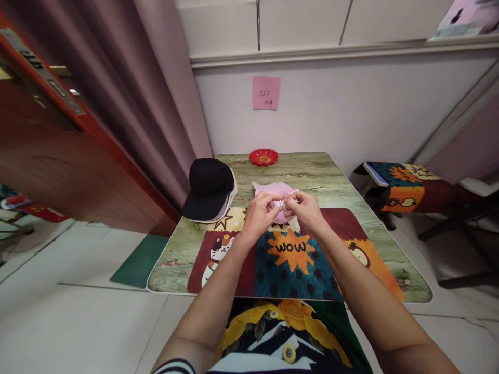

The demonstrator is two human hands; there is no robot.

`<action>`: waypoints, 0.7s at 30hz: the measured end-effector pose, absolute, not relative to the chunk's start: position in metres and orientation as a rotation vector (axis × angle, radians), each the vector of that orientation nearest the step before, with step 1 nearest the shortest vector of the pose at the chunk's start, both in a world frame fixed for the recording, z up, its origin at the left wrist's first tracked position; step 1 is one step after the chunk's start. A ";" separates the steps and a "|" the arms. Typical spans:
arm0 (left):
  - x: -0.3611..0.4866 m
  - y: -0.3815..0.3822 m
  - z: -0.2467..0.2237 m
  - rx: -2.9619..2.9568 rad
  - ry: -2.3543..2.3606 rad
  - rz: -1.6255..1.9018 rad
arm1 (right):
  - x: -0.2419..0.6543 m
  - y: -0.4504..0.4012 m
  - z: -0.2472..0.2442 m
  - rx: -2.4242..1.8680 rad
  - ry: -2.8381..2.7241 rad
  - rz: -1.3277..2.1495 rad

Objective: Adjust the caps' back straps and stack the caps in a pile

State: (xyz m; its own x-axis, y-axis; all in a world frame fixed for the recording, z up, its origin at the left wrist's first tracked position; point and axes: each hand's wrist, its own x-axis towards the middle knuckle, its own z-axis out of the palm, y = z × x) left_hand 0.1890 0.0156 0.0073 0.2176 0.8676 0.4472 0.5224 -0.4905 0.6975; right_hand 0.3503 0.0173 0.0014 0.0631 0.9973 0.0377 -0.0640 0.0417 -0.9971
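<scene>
Pinching a small pale item (280, 203) between their fingertips, the left hand (259, 212) and right hand (307, 209) meet over a pink dish (267, 189) at the patterned mat's (234, 270) far edge; I can't make out the item's shape.

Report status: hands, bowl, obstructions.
Left hand and right hand pinch small pale item. Pink bowl below them. Black cap off left, not in the way.

A shallow red scalloped dish (263, 163) sits below a square pink paper note (266, 93), right of a black cloth cap (210, 184).
</scene>
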 end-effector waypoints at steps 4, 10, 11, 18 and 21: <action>0.188 0.014 0.011 2.165 1.304 1.129 | 0.350 0.016 0.002 -1.182 -1.199 1.135; 0.185 0.014 0.016 2.210 1.245 1.132 | 0.360 0.014 0.014 -1.133 -1.350 1.224; 0.184 0.014 0.016 2.218 1.227 1.127 | 0.362 0.014 0.016 -1.121 -1.377 1.245; 0.179 0.018 0.018 2.228 1.135 1.068 | 0.377 0.021 0.020 -1.056 -1.531 1.381; 0.178 0.019 0.016 2.220 1.090 1.081 | 0.382 0.026 0.019 -1.046 -1.612 1.406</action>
